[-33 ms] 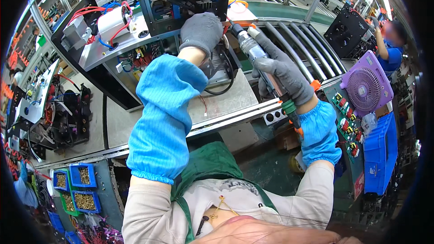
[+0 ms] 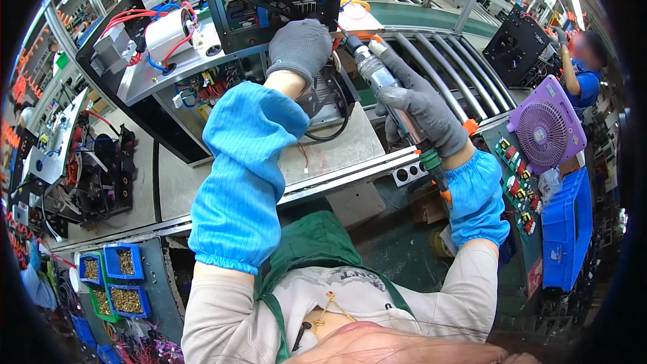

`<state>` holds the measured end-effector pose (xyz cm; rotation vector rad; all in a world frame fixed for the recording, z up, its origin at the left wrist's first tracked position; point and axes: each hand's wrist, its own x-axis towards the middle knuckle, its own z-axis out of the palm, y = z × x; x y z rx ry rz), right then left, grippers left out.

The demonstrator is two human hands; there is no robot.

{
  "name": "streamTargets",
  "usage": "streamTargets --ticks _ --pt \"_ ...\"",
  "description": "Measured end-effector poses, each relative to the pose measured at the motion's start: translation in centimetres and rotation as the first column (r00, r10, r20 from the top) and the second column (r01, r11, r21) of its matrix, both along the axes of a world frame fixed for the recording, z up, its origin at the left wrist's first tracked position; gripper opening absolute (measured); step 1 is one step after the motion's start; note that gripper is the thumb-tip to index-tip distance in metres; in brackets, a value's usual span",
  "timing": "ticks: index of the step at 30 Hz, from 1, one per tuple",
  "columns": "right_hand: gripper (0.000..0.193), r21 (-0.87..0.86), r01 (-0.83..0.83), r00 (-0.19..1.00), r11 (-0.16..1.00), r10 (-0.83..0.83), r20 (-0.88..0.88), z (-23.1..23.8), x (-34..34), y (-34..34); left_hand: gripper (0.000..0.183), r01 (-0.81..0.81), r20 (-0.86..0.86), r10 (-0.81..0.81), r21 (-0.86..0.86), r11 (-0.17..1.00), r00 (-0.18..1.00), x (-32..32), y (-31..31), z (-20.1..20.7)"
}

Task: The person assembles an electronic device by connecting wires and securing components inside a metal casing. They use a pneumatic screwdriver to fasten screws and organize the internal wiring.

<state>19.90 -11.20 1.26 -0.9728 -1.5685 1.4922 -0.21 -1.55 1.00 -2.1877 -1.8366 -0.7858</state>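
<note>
My right hand (image 2: 431, 111), in a grey glove, is wrapped round a power screwdriver (image 2: 375, 71). The tool slants up and to the left, its bit end close to the right edge of a black-framed electronics housing (image 2: 236, 42). My left hand (image 2: 300, 47), gloved too, curls against the lower right of that housing. Its fingertips are hidden, so what they grip cannot be made out. Under it stands an open metal chassis (image 2: 158, 81) with wiring and boards. A black cable (image 2: 345, 118) loops below my left hand.
A roller conveyor (image 2: 445, 71) runs at the right. Past it are a purple fan (image 2: 541, 125), circuit boards (image 2: 517, 189) and a blue crate (image 2: 566, 229). Screw bins (image 2: 128, 301) sit at lower left, below another opened unit (image 2: 94, 168). A co-worker (image 2: 585, 71) handles a black panel (image 2: 515, 47).
</note>
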Motion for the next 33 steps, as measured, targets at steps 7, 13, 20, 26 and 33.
streamTargets --ticks 7,13,20,26,33 --pt "0.066 0.473 -0.067 0.777 0.879 -0.252 0.578 -0.5 0.9 1.3 0.039 0.136 0.215 -0.124 -0.042 0.99 0.969 -0.5 0.8 -1.6" --pt "0.066 0.521 -0.203 0.514 0.829 -0.363 0.778 0.7 0.6 1.2 0.043 0.179 0.277 -0.161 -0.04 0.983 0.947 -1.1 0.9 -2.0" --pt "0.067 0.607 -0.219 0.599 0.764 -0.386 0.702 0.4 1.1 1.4 0.046 0.231 0.327 -0.195 -0.075 0.97 0.925 -1.1 1.5 -2.4" --pt "0.059 0.616 -0.267 0.475 0.741 -0.455 0.753 0.1 0.9 1.7 0.048 0.241 0.347 -0.196 -0.091 0.966 0.917 -1.4 1.5 -2.1" --pt "0.063 -0.153 -0.104 0.961 0.983 0.06 -0.268 2.1 -2.3 -0.8 0.037 0.337 0.395 -0.27 -0.109 0.935 0.878 -2.2 1.9 -2.2"
